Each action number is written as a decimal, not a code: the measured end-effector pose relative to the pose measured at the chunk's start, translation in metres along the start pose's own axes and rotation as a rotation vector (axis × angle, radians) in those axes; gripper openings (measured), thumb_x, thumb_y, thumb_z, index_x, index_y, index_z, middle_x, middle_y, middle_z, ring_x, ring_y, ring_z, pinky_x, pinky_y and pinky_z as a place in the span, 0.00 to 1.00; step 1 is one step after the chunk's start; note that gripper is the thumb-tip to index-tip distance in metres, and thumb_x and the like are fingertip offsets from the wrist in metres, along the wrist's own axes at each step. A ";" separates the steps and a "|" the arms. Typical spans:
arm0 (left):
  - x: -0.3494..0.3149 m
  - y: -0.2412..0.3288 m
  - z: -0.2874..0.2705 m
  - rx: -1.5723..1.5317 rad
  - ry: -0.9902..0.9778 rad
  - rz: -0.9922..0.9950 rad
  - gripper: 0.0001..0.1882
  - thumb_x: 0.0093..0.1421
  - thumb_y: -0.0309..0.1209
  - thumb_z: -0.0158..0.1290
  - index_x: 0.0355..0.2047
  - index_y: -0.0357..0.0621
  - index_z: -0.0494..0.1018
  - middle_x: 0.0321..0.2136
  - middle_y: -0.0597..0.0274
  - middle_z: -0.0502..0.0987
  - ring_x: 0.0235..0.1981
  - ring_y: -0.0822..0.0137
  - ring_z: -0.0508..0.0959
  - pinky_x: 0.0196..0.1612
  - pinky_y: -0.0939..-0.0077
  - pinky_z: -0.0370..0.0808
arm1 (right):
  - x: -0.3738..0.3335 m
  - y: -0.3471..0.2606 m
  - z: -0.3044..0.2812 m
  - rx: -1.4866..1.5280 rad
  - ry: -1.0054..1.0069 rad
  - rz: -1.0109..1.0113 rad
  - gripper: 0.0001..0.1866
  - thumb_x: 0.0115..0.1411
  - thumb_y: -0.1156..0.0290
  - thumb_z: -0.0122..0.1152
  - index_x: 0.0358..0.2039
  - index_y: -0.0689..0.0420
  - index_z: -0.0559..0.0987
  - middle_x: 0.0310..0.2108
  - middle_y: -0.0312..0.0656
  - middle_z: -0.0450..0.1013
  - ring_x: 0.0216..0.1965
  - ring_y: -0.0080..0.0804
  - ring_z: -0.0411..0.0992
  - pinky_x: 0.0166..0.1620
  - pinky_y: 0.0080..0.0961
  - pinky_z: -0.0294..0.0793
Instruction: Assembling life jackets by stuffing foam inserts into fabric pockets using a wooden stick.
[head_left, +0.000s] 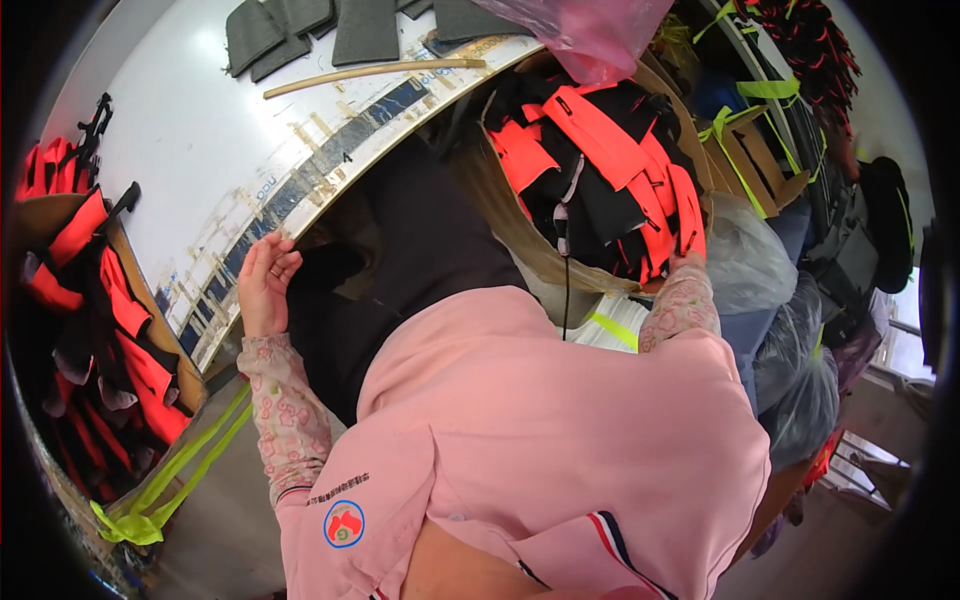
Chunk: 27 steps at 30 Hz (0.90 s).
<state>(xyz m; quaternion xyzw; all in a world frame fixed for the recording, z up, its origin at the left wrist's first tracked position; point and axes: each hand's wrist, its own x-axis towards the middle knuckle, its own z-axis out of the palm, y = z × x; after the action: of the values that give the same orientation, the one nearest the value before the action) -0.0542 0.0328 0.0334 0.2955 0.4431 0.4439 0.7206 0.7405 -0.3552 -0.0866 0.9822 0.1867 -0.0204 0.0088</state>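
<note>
My left hand [268,285] is at the near edge of the white table [215,130], its fingers loosely bent and slightly apart, with nothing in them. Over on the right, my right hand [688,262] grips the lower end of an orange fabric piece [685,205] with a dark zip-like line. Some of its fingers are hidden by the cloth. That piece lies at the near right side of a large round-mouthed carton [500,225] lined with brownish plastic and heaped with orange and black sewn pieces [600,135].
Dark grey padded pieces [365,30] and a thin wooden strip [375,73] lie on the table. Another carton [160,325] of orange and black pieces stands at the left. A pink plastic bag [600,35] overhangs the large carton. Clear bags [745,255] sit at the right.
</note>
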 end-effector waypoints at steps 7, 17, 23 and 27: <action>-0.029 0.033 -0.038 0.001 0.330 0.134 0.13 0.60 0.38 0.51 0.39 0.42 0.71 0.32 0.60 0.76 0.28 0.70 0.76 0.35 0.76 0.74 | 0.046 0.054 -0.012 -0.159 0.126 0.013 0.17 0.59 0.61 0.46 0.40 0.60 0.75 0.33 0.49 0.76 0.35 0.42 0.76 0.36 0.35 0.75; -0.040 0.144 -0.152 -0.716 0.775 0.786 0.28 0.52 0.56 0.54 0.42 0.50 0.62 0.32 0.64 0.69 0.31 0.65 0.70 0.39 0.66 0.71 | 0.021 -0.272 -0.033 1.047 0.227 0.008 0.20 0.59 0.59 0.51 0.44 0.61 0.74 0.34 0.44 0.75 0.29 0.31 0.72 0.33 0.24 0.72; -0.063 0.183 -0.150 -1.044 0.638 0.920 0.41 0.46 0.61 0.56 0.48 0.43 0.59 0.43 0.56 0.66 0.42 0.58 0.67 0.47 0.58 0.69 | -0.059 -0.412 -0.116 1.219 -0.033 -0.344 0.18 0.61 0.57 0.52 0.43 0.59 0.71 0.31 0.36 0.70 0.20 0.19 0.63 0.23 0.16 0.63; -0.066 0.188 -0.144 -1.109 0.646 0.831 0.39 0.52 0.56 0.52 0.50 0.38 0.55 0.44 0.54 0.67 0.41 0.58 0.70 0.48 0.53 0.69 | -0.082 -0.442 -0.118 1.204 -0.168 -0.580 0.15 0.63 0.62 0.49 0.44 0.58 0.71 0.28 0.34 0.68 0.19 0.16 0.61 0.22 0.12 0.61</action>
<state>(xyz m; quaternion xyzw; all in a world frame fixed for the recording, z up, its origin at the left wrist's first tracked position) -0.2695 0.0589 0.1502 -0.1117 0.1965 0.9003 0.3721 0.5067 0.0291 0.0305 0.7209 0.3974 -0.1989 -0.5318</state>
